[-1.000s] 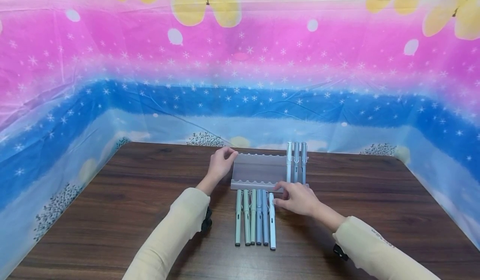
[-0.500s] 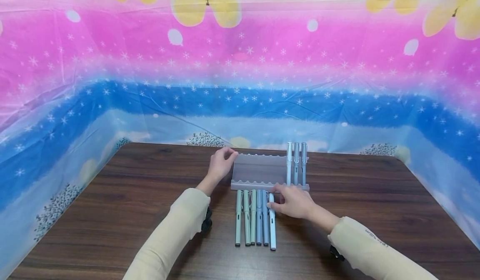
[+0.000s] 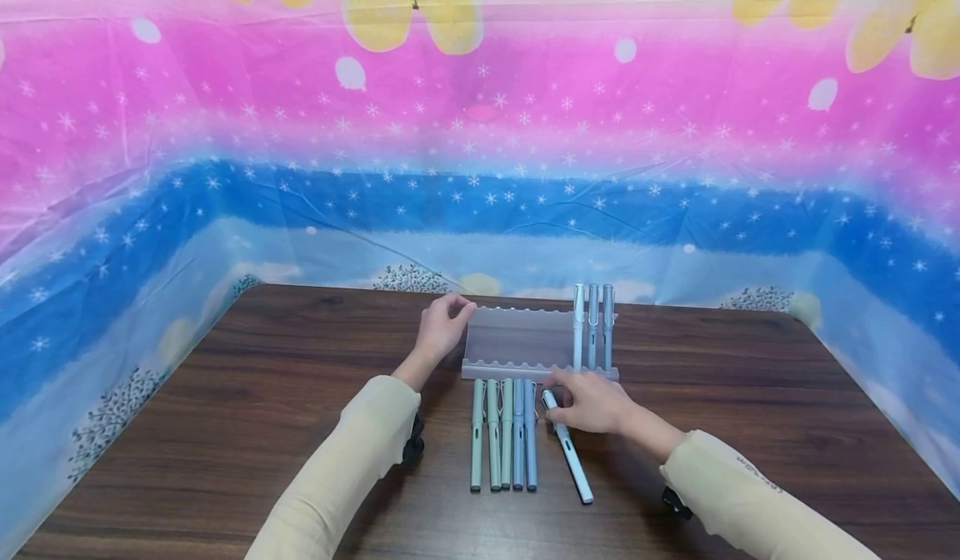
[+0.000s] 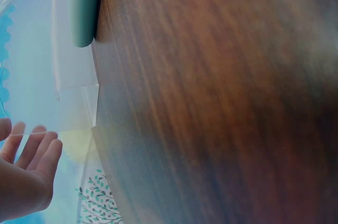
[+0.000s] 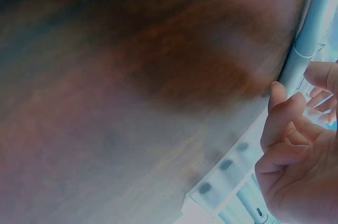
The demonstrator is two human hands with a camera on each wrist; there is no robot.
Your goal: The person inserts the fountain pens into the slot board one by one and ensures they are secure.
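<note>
My left hand (image 3: 442, 327) pinches the upper left corner of a clear pen rack (image 3: 517, 335); its fingers show through the panel in the left wrist view. My right hand (image 3: 592, 400) holds a pale blue pen (image 3: 576, 464) by its capped end, between thumb and fingers. That pen slants on the table, its lower end towards the right. Left of it lie two blue pens (image 3: 525, 452) and three green pens (image 3: 492, 452) side by side. Three pens (image 3: 592, 327) lean upright in the rack's right slots. In the right wrist view, the fingers (image 5: 285, 113) curl beside the held pen (image 5: 303, 49).
The dark wooden table (image 3: 225, 427) spreads out on both sides of the rack. A patterned cloth (image 3: 480, 202) hangs behind the table and along its sides. The row of pens lies close in front of the rack's lower ledge (image 3: 502, 371).
The pale blue pen has swung away from the row, its lower end moving right. My right hand first shifted left onto its cap, then slightly back. My left hand stays at the rack corner.
</note>
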